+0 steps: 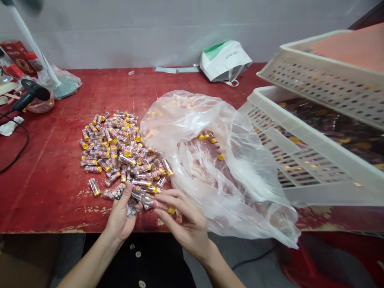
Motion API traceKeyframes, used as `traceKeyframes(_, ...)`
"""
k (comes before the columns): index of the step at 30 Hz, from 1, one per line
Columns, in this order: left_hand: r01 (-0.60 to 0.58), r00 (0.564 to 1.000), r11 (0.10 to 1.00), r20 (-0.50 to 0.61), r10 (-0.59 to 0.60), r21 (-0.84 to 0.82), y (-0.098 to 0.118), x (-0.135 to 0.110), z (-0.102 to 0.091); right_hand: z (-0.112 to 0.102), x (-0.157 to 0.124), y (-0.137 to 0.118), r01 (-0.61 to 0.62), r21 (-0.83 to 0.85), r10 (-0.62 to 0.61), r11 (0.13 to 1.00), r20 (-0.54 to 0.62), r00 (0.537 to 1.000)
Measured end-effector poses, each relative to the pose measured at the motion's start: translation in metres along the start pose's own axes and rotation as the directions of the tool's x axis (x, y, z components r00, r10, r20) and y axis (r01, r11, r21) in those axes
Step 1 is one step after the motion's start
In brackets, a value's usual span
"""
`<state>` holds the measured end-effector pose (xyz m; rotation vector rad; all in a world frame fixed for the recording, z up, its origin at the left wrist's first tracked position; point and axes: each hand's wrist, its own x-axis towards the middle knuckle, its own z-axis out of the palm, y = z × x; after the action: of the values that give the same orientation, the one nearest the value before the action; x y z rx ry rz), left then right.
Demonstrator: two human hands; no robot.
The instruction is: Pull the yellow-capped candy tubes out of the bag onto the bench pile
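A heap of small clear tubes with yellow caps (120,150) lies on the red table (54,176). My left hand (121,216) is at the heap's near edge, fingers curled round several tubes. Beside it, my right hand (184,220) pinches one yellow-capped tube (160,205) between thumb and fingers. To the right of the heap lies a large clear plastic bag (228,168), crumpled and open, with a few more tubes inside.
Two stacked white perforated crates (315,160) fill the right side, tilted. A white and green bag (225,60) lies at the back. A black heat gun (30,94), its cable, a tape roll and a lamp base (64,86) sit at the far left.
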<state>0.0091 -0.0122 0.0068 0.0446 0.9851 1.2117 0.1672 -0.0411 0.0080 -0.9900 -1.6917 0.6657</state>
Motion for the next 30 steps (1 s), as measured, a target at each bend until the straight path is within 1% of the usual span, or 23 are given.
traceKeyframes(3, 0.027, 1.0, 1.0, -0.002, -0.027, 0.002, 0.001, 0.0, 0.0, -0.001, 0.0, -0.001, -0.006, -0.008, 0.005, 1.0, -0.09, 0.996)
traceKeyframes(6, 0.069, 0.998, 0.998, 0.003, -0.069, -0.003, 0.001, -0.001, 0.002, 0.0, -0.002, 0.0, 0.004, -0.048, -0.01, 0.999, -0.125, 0.992)
traceKeyframes(9, 0.099, 0.995, 0.995, 0.014, -0.098, -0.012, 0.0, -0.002, 0.003, 0.0, -0.004, 0.001, 0.006, -0.079, -0.017, 0.997, -0.138, 0.99)
traceKeyframes(11, 0.118, 0.993, 0.993, 0.024, -0.118, -0.008, -0.001, -0.003, 0.004, -0.001, -0.005, 0.001, 0.004, -0.072, -0.013, 0.997, -0.119, 0.993)
traceKeyframes(13, 0.128, 0.991, 0.992, 0.027, -0.128, 0.002, -0.003, -0.002, 0.005, -0.003, -0.008, 0.001, -0.031, -0.005, 0.031, 0.999, -0.075, 0.997)
traceKeyframes(14, 0.123, 0.992, 0.992, 0.025, -0.123, 0.005, -0.003, -0.002, 0.005, -0.003, -0.009, 0.001, -0.061, 0.036, 0.064, 0.997, -0.076, 0.995)
traceKeyframes(15, 0.116, 0.993, 0.993, 0.022, -0.117, 0.006, -0.003, -0.002, 0.005, -0.004, -0.011, 0.002, -0.095, 0.076, 0.102, 0.993, -0.101, 0.99)
traceKeyframes(17, 0.104, 0.994, 0.995, 0.016, -0.104, 0.004, -0.003, -0.001, 0.005, -0.005, -0.015, 0.003, -0.141, 0.129, 0.165, 0.982, -0.201, 0.965)
traceKeyframes(18, 0.102, 0.995, 0.995, 0.014, -0.102, 0.005, -0.003, -0.001, 0.005, -0.005, -0.017, 0.004, -0.146, 0.137, 0.177, 0.98, -0.252, 0.951)
traceKeyframes(19, 0.104, 0.995, 0.995, 0.012, -0.104, 0.007, -0.002, 0.0, 0.005, -0.004, -0.018, 0.005, -0.145, 0.139, 0.179, 0.98, -0.278, 0.944)
traceKeyframes(20, 0.107, 0.994, 0.994, 0.009, -0.107, 0.009, -0.002, 0.0, 0.005, -0.004, -0.019, 0.006, -0.139, 0.137, 0.172, 0.981, -0.276, 0.946)
traceKeyframes(22, 0.116, 0.993, 0.993, 0.002, -0.116, 0.006, -0.002, 0.0, 0.004, -0.003, -0.019, 0.006, -0.122, 0.117, 0.147, 0.986, -0.236, 0.961)
traceKeyframes(25, 0.131, 0.991, 0.991, -0.008, -0.131, 0.004, -0.003, 0.0, 0.004, -0.003, -0.016, 0.004, -0.08, 0.045, 0.087, 0.996, -0.187, 0.978)
traceKeyframes(27, 0.124, 0.992, 0.992, 0.009, -0.125, 0.032, -0.004, -0.001, 0.003, -0.003, -0.013, 0.002, -0.061, 0.001, 0.06, 0.998, -0.168, 0.984)
traceKeyframes(30, 0.068, 0.995, 0.992, 0.061, -0.075, 0.109, -0.006, -0.002, 0.002, -0.004, -0.012, 0.0, -0.088, 0.026, 0.091, 0.996, -0.103, 0.991)
